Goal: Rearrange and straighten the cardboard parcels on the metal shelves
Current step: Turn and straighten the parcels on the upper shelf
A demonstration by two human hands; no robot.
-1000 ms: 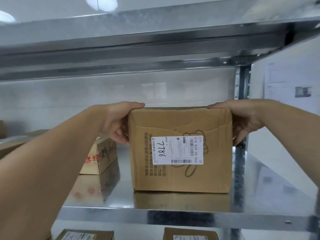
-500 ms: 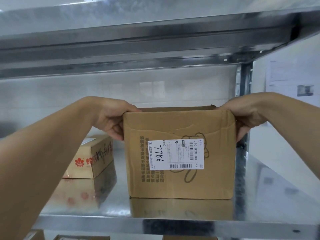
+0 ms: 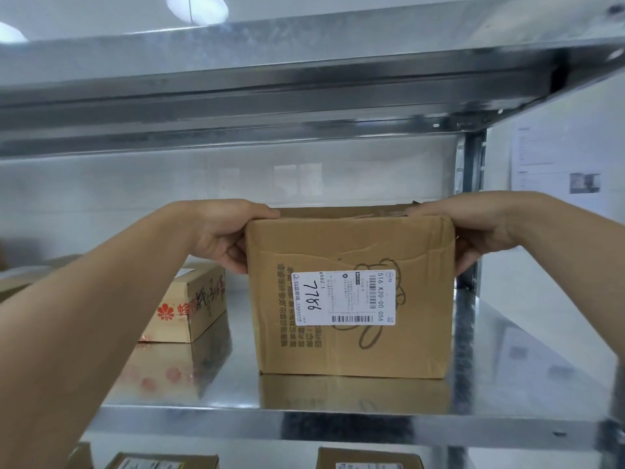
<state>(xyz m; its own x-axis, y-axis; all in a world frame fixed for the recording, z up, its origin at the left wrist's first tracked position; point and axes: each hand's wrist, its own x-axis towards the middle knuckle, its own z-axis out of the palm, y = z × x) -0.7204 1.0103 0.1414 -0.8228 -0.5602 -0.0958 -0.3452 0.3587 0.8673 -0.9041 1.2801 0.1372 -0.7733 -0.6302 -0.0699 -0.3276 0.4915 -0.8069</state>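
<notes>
1. Head view, the only one we've got: the big brown cardboard parcel with the white shipping label (image 3: 351, 346) sits flat on the shiny galvanised metal shelf (image 3: 338, 424), towards the right end, near the grey steel upright post (image 3: 470, 198); its labelled face looks straight out at us and its bottom edge runs roughly parallel to the shelf's front lip.
2. Hands: our left hand (image 3: 220, 231) grips the top left corner, thumb laid over the top edge, fingers (image 3: 233, 260) curled down the left side; our right hand (image 3: 480, 228) mirrors it on the top right corner, thumb on top, fingers (image 3: 464, 262) wrapped down the right side; both are closed round the box, with nothing else in them.
3. So the parcel sits squeezed between the two sets of fingers, touching both; the cardboard is creased and a bit crushed up near the right corner.
4. Progress, just our guess: this one looks about squared up, so maybe a last nudge and a let-go; the smaller tan cardboard box with the red flower print (image 3: 182, 309), off to the left and a bit further back, looks turned at an angle to the shelf edge, so that's probably left to do; a labelled box down on the lower shelf (image 3: 162, 462) and another beside it (image 3: 368, 460) are too cropped to judge.
</notes>
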